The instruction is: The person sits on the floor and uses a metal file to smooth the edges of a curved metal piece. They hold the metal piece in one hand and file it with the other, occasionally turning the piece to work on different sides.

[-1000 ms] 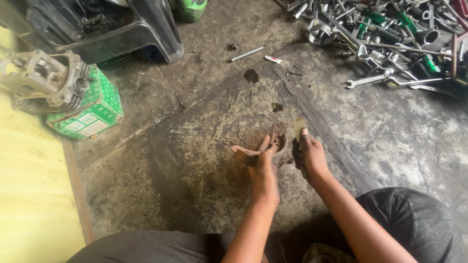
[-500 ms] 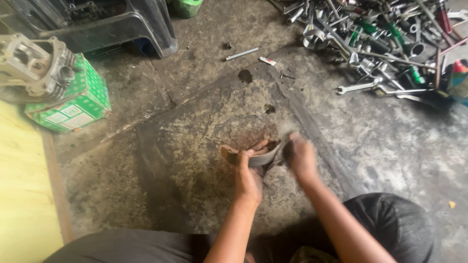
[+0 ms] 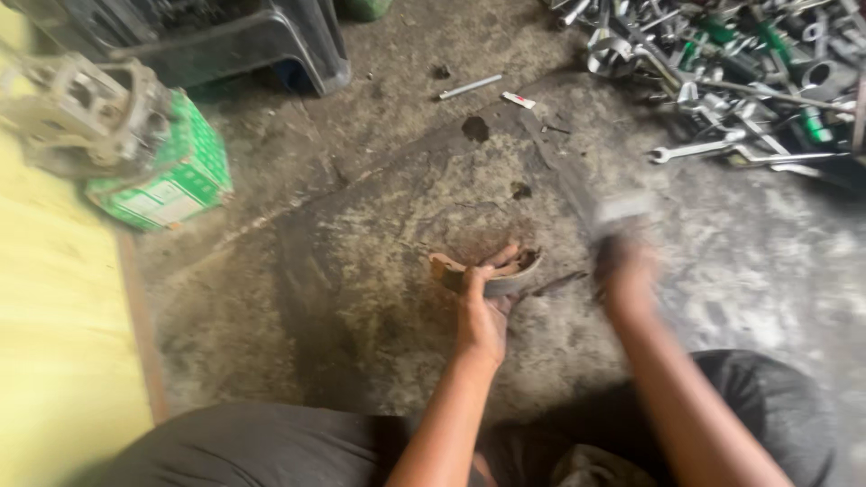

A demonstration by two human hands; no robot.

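Observation:
My left hand (image 3: 483, 316) grips a curved, rusty brown brake shoe (image 3: 492, 273) just above a dark mat (image 3: 379, 271) on the concrete floor. My right hand (image 3: 624, 271) is blurred by motion, off to the right of the shoe and apart from it. It holds a small pale strip, perhaps sandpaper (image 3: 621, 210), which sticks up above the fingers. Both forearms reach out from over my dark trousers (image 3: 749, 406) at the bottom of the view.
A heap of spanners and screwdrivers (image 3: 740, 63) lies at the top right. A grey engine cylinder (image 3: 86, 113) rests on a green box (image 3: 167, 180) at the left, beside a yellow surface (image 3: 54, 343). A dark plastic stool (image 3: 234, 41) stands at the top; a metal rod (image 3: 469, 87) lies near it.
My right hand has swung away to the right from the brake shoe, taking the pale strip with it. My left hand keeps its grip on the shoe. The camera has shifted slightly.

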